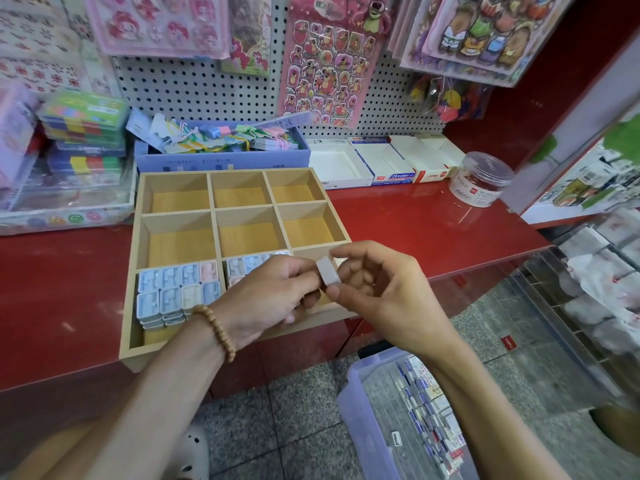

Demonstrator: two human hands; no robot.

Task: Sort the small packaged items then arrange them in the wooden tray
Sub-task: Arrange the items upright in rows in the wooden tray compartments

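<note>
A wooden tray (212, 210) with nine compartments sits on the red counter. Its near-left compartment holds several pastel blue and pink packaged items (178, 292), and more packs (247, 264) lie in the near-middle one. Both hands meet over the tray's near-right corner. My right hand (384, 292) pinches a small white pack (327, 274) between thumb and fingers. My left hand (273, 296), with a bead bracelet on the wrist, touches the same pack with curled fingers. The near-right compartment is mostly hidden by the hands.
A lilac plastic bin (360, 403) with many small packs stands on the floor at lower right. Behind the tray are a blue box of clips (221, 157), open white cartons (377, 161), a clear jar (483, 178) and stacked colourful boxes (85, 133). Sticker sheets hang on the pegboard.
</note>
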